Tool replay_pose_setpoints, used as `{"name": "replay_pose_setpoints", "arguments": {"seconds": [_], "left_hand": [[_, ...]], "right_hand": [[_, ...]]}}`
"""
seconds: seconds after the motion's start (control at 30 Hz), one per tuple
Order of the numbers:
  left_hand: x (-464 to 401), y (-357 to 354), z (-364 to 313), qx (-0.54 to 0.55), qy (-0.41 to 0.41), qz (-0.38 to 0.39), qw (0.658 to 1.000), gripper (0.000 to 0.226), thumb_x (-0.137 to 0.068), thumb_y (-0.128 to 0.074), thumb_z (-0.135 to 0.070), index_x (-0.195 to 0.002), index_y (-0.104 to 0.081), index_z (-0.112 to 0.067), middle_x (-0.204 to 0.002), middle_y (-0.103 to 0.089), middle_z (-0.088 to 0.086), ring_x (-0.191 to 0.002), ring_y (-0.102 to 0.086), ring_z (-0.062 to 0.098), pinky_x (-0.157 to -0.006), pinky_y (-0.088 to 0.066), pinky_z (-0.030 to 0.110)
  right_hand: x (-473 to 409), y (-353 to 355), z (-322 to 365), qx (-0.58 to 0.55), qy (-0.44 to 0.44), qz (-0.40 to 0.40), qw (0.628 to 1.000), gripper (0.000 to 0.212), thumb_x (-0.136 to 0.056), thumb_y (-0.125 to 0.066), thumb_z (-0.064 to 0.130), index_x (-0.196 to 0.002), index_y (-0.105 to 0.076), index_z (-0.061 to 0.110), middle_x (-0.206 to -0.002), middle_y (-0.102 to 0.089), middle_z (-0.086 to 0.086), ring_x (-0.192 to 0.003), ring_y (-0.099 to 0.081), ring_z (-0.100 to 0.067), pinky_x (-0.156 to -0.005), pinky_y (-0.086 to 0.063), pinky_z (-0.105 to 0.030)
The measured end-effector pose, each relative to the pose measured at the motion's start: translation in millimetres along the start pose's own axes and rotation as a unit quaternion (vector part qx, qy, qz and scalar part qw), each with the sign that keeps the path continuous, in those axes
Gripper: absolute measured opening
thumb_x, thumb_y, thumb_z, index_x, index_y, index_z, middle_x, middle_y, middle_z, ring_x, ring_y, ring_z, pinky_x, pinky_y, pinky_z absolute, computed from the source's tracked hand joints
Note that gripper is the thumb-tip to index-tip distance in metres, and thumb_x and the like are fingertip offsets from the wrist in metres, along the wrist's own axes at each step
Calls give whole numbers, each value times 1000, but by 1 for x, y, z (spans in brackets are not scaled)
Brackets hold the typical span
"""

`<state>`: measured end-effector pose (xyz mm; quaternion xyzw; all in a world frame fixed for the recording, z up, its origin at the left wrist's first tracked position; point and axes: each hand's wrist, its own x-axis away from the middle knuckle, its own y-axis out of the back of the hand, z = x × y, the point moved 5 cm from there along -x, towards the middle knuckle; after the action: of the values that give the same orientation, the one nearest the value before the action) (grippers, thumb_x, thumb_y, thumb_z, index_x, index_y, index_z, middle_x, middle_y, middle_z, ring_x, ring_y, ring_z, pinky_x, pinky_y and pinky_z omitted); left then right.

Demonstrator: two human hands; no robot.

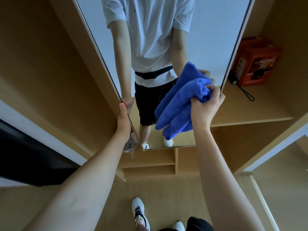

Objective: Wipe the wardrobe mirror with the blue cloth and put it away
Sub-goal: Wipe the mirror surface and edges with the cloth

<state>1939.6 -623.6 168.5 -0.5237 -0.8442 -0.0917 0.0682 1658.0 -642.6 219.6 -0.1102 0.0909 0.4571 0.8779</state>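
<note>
Our right hand (205,105) is closed around the bunched blue cloth (180,100) against the lower right of the mirror (150,39), apparently touching the glass, while our left hand (124,117) clasps the mirror's left edge.

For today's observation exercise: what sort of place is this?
Probably a bedroom or dressing area at an open wooden wardrobe: a tall mirror on its door, bare shelves, an orange box stored inside.

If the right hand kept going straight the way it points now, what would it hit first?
Most likely the mirror: the right hand points at its lower right part, with the bunched blue cloth leading. The remaining gap is hard to judge.
</note>
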Motion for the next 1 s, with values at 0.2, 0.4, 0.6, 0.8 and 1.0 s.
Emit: {"name": "replay_pose_setpoints", "arguments": {"seconds": [0.2,0.4,0.6,0.8,1.0], "left_hand": [[2,3,4,4,4,-9,1000,120,-56,-23,-100,-149,-37,-27,-150,-45,0,-138,-40,22,-115,-31,44],[-7,7,15,-3,-11,4,1000,112,-61,-23,-101,-145,-45,-29,-147,-49,-3,-137,-42,20,-117,-30,45],[12,1,-4,-14,-35,-1,999,88,-84,-16,-79,-145,-46,-24,-150,-45,-3,-141,-34,15,-111,-22,28],[5,2,3,-6,-21,-22,1000,73,-96,-17,-67,-152,-31,-21,-156,-34,2,-145,-28,23,-115,-22,36],[6,2,1,-21,-35,-10,999,96,-80,-17,-86,-149,-40,-23,-153,-41,-1,-143,-33,20,-114,-23,33]], "right_hand": [[16,8,-42,-1,-115,-32,993,34,-82,-64,7,-112,-55,19,-120,-44,-1,-99,-59,-15,-93,-53,-35],[0,18,-11,10,-62,-30,998,28,-79,-61,2,-104,-58,14,-118,-45,-2,-98,-60,-17,-89,-52,-24],[-25,20,14,-15,0,-46,999,31,-78,-65,8,-107,-58,17,-119,-48,-1,-99,-59,-10,-85,-50,-16],[2,38,-55,45,-137,-21,989,31,-82,-65,11,-110,-56,22,-120,-45,-1,-97,-59,-14,-94,-53,-41],[-27,38,22,24,24,-32,999,30,-75,-63,5,-103,-58,16,-119,-49,-5,-97,-57,-14,-84,-47,-13]]}}
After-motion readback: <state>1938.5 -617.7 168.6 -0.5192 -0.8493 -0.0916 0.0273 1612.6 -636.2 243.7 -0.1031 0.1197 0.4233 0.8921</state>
